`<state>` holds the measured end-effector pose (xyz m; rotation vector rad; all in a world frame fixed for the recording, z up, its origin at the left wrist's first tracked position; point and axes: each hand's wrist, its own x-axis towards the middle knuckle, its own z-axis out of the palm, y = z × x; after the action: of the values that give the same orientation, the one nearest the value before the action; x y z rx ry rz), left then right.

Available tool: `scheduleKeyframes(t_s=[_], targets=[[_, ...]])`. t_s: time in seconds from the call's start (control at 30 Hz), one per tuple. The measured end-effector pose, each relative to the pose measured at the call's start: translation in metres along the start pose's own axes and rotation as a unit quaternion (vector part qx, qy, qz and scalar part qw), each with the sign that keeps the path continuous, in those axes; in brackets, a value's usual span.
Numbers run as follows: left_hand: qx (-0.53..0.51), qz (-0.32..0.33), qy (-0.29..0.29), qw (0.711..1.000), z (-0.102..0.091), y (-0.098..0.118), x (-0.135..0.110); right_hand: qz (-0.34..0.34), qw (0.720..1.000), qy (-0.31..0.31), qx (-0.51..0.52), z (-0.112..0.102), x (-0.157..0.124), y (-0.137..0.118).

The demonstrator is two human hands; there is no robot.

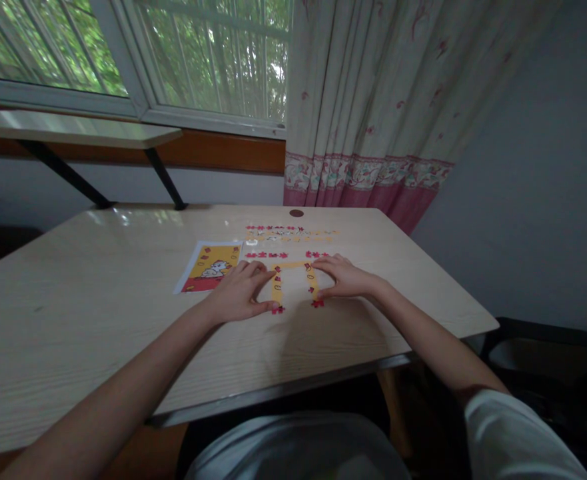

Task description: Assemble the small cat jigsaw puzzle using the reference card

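A partly joined jigsaw frame of yellow and red pieces lies on the pale wooden table, shaped like an upside-down U. My left hand rests on its left strip, fingers bent and pressing on the pieces, thumb by the lower end. My right hand presses the right strip, fingers stretched over the top corner and thumb near the lower end. A reference picture, yellow and red with a white cartoon animal, lies just left of my left hand.
Rows of loose puzzle pieces lie farther back, and short red rows sit just behind the frame. A round cable hole is near the far edge. A window, a shelf and a curtain stand behind.
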<state>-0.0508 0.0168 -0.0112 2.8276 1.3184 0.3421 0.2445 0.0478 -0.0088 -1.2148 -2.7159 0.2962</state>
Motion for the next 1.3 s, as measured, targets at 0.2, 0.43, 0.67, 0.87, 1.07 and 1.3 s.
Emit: scheduleKeyframes(t_s=[0.2,0.43,0.67,0.87,1.07,1.3], targets=[[-0.013,-0.01,0.0,1.0,-0.002,-0.0027,-0.002,-0.013,1.0,0.008,0.006,0.0001,0.0022,-0.0021],[-0.013,-0.018,0.008,1.0,-0.0027,-0.0053,-0.0036,-0.031,0.999,0.006,0.005,0.0019,0.0053,-0.0008],[-0.015,-0.024,0.002,1.0,-0.0046,-0.0036,-0.0036,-0.028,1.0,-0.005,0.007,-0.0005,0.0049,-0.0024],[-0.022,-0.019,0.007,1.0,-0.0028,-0.0053,-0.0038,-0.027,1.0,-0.006,0.008,-0.0015,0.0044,-0.0033],[-0.02,-0.024,0.007,1.0,-0.0037,-0.0048,-0.0034,-0.03,1.0,-0.002,0.003,-0.0014,0.0043,-0.0036],[-0.005,-0.022,-0.012,1.0,-0.0031,-0.0061,-0.0027,-0.03,1.0,0.0,0.002,-0.0019,0.0038,-0.0048]])
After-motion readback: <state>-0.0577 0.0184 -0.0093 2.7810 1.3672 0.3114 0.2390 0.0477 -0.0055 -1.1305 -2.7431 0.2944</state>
